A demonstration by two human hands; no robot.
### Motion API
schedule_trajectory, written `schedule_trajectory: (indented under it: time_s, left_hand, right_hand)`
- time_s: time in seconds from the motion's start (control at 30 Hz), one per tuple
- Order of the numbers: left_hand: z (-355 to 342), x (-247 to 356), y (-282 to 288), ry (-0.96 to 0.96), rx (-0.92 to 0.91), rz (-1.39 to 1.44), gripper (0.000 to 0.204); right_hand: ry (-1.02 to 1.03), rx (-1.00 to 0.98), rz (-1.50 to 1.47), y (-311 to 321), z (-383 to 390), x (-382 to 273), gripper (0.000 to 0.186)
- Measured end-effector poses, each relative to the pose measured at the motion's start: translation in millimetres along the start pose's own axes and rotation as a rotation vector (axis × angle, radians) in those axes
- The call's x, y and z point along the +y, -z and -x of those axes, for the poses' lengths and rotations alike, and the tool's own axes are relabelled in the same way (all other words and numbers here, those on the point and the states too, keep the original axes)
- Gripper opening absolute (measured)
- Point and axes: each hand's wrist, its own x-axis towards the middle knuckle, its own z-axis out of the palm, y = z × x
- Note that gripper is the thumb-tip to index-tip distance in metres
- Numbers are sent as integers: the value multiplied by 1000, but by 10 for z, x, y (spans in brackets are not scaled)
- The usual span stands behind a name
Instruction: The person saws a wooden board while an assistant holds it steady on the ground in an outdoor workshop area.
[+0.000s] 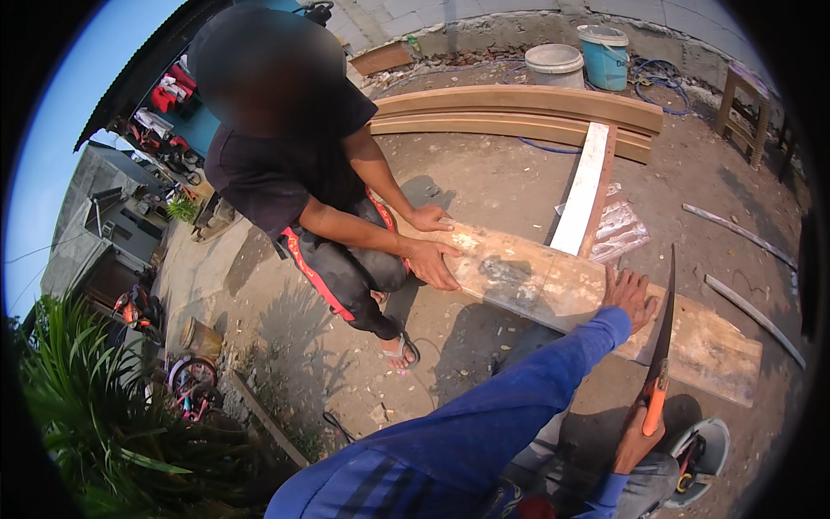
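Observation:
A wide, worn wooden plank [553, 288] stretches across the middle, from a co-worker's hands to the lower right. My left hand [629, 299] lies on top of it with the fingers spread, just left of the saw. In my right hand [636, 439] is the orange handle of a handsaw [664, 333]. Its long blade points up and away, crossing the plank; whether the teeth bite into the wood I cannot tell. At the plank's far left end, the co-worker's two hands [435, 259] hold its edges.
A long white-topped board [582, 195] runs from the plank to a stack of brown beams [510, 104]. Two buckets, white [553, 62] and blue [603, 65], stand behind. Beside my right hand is a tool bucket [714, 450]. Thin strips [754, 316] lie at right.

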Motion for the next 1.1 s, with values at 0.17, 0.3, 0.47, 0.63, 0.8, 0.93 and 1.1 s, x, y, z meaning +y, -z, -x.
schedule_trajectory:
  time_s: [0.17,0.3,0.47,0.63,0.8,0.93,1.1]
  left_hand:
    - [51,-98,-107,-4,117,-28,55]
    - [-38,73,-33,9,-17,3,55]
    - [-31,-12,-31,21,-13,-17,55]
    - [-12,-33,-4,27,-26,-20,55]
    - [-30,18,-43,25,-41,-29,56]
    - [-26,-46,-122,-22,53,-5,54]
    - [-14,-47,-106,-49,126,21,52]
  right_hand:
    - [-146,55,54,541,1467,-456,38]
    - [125,73,176,713,1170,160,43]
    - [-13,-34,37,77,-108,-356,21]
    - [-55,-66,-17,155,69,-336,23]
    - [-46,-27,-26,481,1018,-694,35]
    - [38,-87,266,419,754,-919,43]
    - [-109,-131,-8,126,-428,-411,16]
